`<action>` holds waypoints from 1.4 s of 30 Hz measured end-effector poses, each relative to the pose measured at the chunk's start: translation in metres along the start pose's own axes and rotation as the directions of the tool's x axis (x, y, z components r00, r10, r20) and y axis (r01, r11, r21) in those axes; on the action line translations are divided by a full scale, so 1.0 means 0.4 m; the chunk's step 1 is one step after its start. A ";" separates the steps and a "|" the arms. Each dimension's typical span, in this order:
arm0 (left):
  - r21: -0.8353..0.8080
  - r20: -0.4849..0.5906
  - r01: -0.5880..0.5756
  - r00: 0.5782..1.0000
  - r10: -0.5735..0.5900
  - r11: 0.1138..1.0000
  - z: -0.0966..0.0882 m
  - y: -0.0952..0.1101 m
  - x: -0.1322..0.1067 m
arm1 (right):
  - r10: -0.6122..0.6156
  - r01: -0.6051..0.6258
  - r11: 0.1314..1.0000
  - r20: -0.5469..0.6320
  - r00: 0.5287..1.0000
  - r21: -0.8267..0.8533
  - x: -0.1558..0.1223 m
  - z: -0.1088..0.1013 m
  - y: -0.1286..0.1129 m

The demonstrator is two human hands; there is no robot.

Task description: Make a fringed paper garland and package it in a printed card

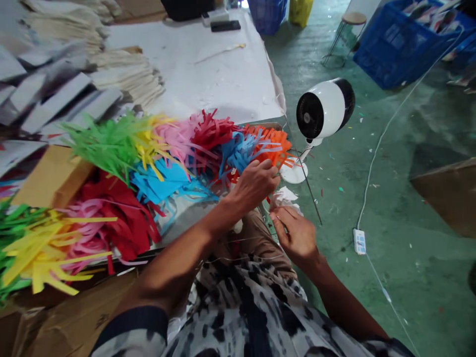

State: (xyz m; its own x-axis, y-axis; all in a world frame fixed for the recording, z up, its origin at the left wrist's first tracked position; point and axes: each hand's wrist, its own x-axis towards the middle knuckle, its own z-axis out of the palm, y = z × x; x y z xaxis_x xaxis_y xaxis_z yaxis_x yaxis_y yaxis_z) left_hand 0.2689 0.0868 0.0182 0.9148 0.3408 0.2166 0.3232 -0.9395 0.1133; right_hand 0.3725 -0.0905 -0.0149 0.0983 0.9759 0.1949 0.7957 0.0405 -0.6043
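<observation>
My left hand [256,184] reaches into the orange fringed paper strips [273,144] at the table's right end, fingers curled and pinching some of them. My right hand [295,230] sits just below it over my lap, fingers closed on a thin wire stick [310,191] beside a crumpled white paper [284,197]. Piles of fringed paper lie across the table: blue [163,181], red [211,131], pink [174,136], yellow [152,144] and green [107,141].
A small white fan [323,111] stands on the green floor right of the table. A white cable and power strip [359,241] lie on the floor. Blue crates [401,44], a stool [351,22], cardboard [52,178] and stacked white paper [126,74] surround the workspace.
</observation>
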 end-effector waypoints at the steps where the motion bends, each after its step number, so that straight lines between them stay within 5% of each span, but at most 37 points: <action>1: 0.011 0.020 -0.015 1.000 0.015 1.000 0.003 -0.002 0.012 | 0.006 -0.006 1.000 -0.001 1.000 0.009 -0.003 0.002 0.002; 7: -0.080 0.013 -0.113 0.993 0.114 0.990 -0.018 -0.027 0.043 | 0.015 -0.014 1.000 0.023 1.000 -0.007 -0.001 -0.003 0.006; 11: -0.395 -0.250 -0.064 0.967 -0.040 0.917 -0.074 -0.039 0.045 | 0.001 -0.001 1.000 0.024 1.000 0.000 -0.002 -0.003 0.012; 14: -0.651 -0.465 -0.105 0.838 -0.285 0.752 -0.123 -0.040 0.050 | -0.019 0.019 1.000 0.011 1.000 0.005 -0.006 -0.001 0.014; 18: -0.775 -0.606 -0.340 0.640 -0.472 0.533 -0.152 -0.070 0.063 | 0.001 -0.002 1.000 0.033 0.999 0.001 -0.008 -0.006 0.010; 20: -0.786 -0.614 -0.413 0.612 -0.499 0.460 -0.149 -0.094 0.066 | 0.013 -0.013 1.000 0.051 0.999 -0.009 -0.007 -0.011 0.006; 24: -0.842 -0.539 -0.407 0.667 -0.514 0.354 -0.162 -0.119 0.065 | 0.015 -0.013 0.999 0.052 0.999 -0.039 -0.009 -0.017 0.000; 27: -0.839 -0.539 -0.468 0.641 -0.547 0.279 -0.210 -0.111 0.066 | 0.007 -0.004 0.999 0.047 0.999 -0.053 -0.010 -0.017 -0.004; 29: -0.871 -0.482 -0.421 0.631 -0.608 0.254 -0.253 -0.106 0.065 | 0.011 -0.008 0.997 0.042 0.999 -0.072 -0.011 -0.017 -0.004; 31: -0.906 -0.407 -0.354 0.574 -0.710 0.233 -0.296 -0.104 0.055 | 0.032 -0.029 0.994 0.028 0.999 -0.102 -0.013 -0.018 -0.002; 33: -0.891 -0.433 -0.360 0.485 -0.760 0.277 -0.335 -0.102 0.030 | 0.060 -0.060 0.991 -0.005 0.998 -0.123 -0.018 -0.022 0.004; 35: -0.816 -0.569 -0.409 0.449 -0.688 0.408 -0.363 -0.088 -0.009 | 0.073 -0.078 0.990 -0.045 0.996 -0.115 -0.026 -0.028 0.012; 37: -0.718 -0.696 -0.442 0.456 -0.555 0.537 -0.377 -0.055 -0.060 | 0.074 -0.082 0.992 -0.080 0.994 -0.101 -0.035 -0.034 0.020; 38: -0.665 -0.746 -0.450 0.415 -0.520 0.595 -0.378 -0.032 -0.087 | 0.077 -0.086 0.991 -0.094 0.993 -0.102 -0.039 -0.037 0.024; 40: -0.604 -0.795 -0.388 0.349 -0.496 0.696 -0.370 0.019 -0.146 | 0.097 -0.113 0.986 -0.126 0.987 -0.125 -0.046 -0.043 0.031; 42: -0.618 -0.775 -0.251 0.355 -0.523 0.745 -0.350 0.067 -0.202 | 0.108 -0.127 0.985 -0.154 0.982 -0.120 -0.048 -0.047 0.036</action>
State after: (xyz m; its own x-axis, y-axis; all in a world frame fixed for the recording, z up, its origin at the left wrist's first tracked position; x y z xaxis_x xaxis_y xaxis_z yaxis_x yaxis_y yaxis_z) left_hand 0.1696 0.0390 0.1395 -0.0315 0.6383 0.7692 -0.1379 -0.7650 0.6291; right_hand 0.3933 -0.1125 -0.0127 0.2744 0.9299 0.2451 0.8427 -0.1098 -0.5270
